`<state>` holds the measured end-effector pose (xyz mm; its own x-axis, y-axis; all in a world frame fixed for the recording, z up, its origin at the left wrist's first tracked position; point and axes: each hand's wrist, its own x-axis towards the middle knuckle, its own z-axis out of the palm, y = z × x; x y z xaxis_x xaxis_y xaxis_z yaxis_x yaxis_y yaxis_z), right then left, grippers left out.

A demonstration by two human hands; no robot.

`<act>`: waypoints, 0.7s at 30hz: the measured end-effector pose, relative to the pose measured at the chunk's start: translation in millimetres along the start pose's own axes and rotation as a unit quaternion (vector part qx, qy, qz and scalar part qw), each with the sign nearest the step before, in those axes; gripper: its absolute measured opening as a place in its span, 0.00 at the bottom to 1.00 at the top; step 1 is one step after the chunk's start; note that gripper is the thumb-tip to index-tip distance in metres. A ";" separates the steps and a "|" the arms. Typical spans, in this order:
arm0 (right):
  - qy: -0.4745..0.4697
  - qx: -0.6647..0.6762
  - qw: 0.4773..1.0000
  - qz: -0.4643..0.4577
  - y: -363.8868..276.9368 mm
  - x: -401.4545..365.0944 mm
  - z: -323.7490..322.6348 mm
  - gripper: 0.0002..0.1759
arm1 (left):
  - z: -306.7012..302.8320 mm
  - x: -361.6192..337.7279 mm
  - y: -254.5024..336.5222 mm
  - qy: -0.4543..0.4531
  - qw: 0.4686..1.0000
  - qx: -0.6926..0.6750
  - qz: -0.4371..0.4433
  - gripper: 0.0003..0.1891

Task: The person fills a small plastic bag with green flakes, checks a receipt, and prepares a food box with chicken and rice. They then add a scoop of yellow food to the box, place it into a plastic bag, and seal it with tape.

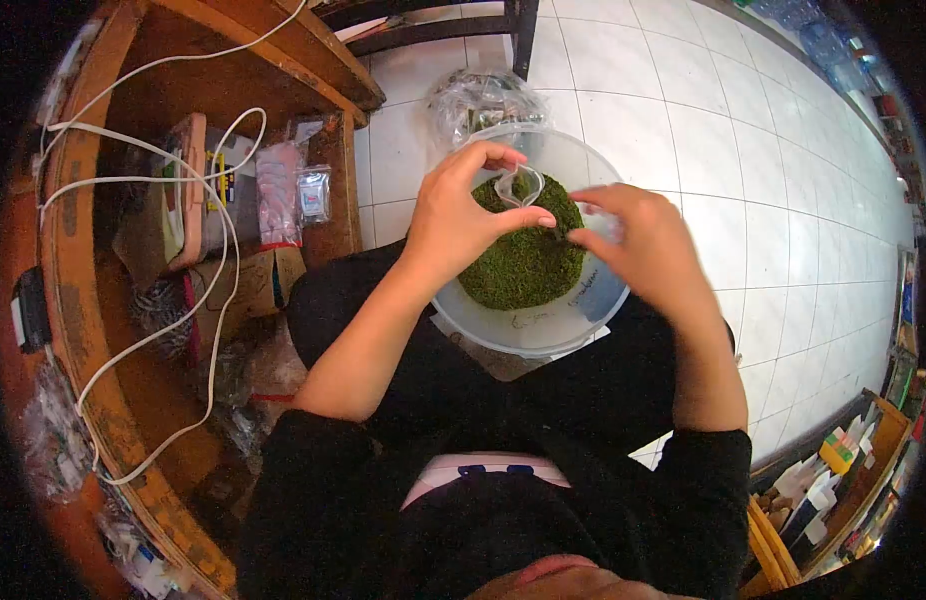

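A round, see-through plastic tub [608, 312] rests at my lap, with a thick heap of fine green moss [518, 268] in it. My left hand [455, 205] is over the tub's left side, thumb and fingers closed around a small clear plastic cup [520, 187] with a curved rim. The cup is held above the moss. From the right, my right hand [648, 240] reaches over the tub, fingers curled and thumb bent toward them close to the cup. Motion blurs its fingertips, and I cannot tell what is between them.
A clear plastic bag [483, 100] lies on the white tiled floor [743, 240] behind the tub. On the left, a wooden shelf [133, 370] holds packets, boxes and a looping white cable [223, 290]. A wooden crate [863, 470] of small goods is at right.
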<state>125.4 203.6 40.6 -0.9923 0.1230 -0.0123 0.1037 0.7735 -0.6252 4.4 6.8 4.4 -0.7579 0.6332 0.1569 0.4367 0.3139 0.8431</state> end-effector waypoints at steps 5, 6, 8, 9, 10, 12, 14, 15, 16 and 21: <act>0.135 0.095 0.986 -0.038 -28.3 4.7 25.6 0.18 | 14.0 -7.3 -2.4 -0.068 0.932 -0.315 -0.166 0.31; 0.156 0.107 0.980 -0.054 -26.3 5.8 28.7 0.18 | 13.1 -7.3 -0.6 -0.063 0.931 -0.326 -0.150 0.30; 0.156 0.202 0.967 0.001 -27.1 8.9 25.7 0.15 | 9.6 -6.1 2.9 -0.051 0.929 -0.349 -0.115 0.28; 0.155 0.248 0.956 0.028 -27.4 10.3 23.5 0.13 | 7.8 -5.2 2.1 -0.046 0.925 -0.358 -0.121 0.25; 0.145 0.279 0.949 0.034 -27.3 11.3 20.8 0.12 | 5.2 -4.0 0.5 -0.040 0.921 -0.366 -0.126 0.21; 0.126 0.339 0.931 0.046 -25.7 12.4 15.4 0.10 | 0.1 -3.0 -1.0 -0.031 0.921 -0.365 -0.134 0.15; 0.121 0.360 0.924 0.044 -22.6 13.3 19.6 0.09 | -4.8 -3.3 -1.0 -0.024 0.928 -0.345 -0.140 0.10; 0.114 0.339 0.933 0.049 -25.1 12.3 16.7 0.08 | -5.2 -3.2 -1.2 -0.011 0.934 -0.337 -0.123 0.09; 0.108 0.318 0.940 0.055 -26.3 11.8 15.1 0.08 | -5.1 -3.3 -1.4 0.001 0.939 -0.328 -0.106 0.08; 0.122 0.326 0.937 0.036 -19.8 13.0 19.0 0.05 | -11.1 -3.6 -1.3 0.020 0.986 -0.167 0.004 0.07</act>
<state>109.2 178.1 38.0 -0.9311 0.3603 0.0570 0.0269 0.2236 -0.9743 1.2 -3.7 8.5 -0.7769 0.6040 0.1779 0.2632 0.0547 0.9632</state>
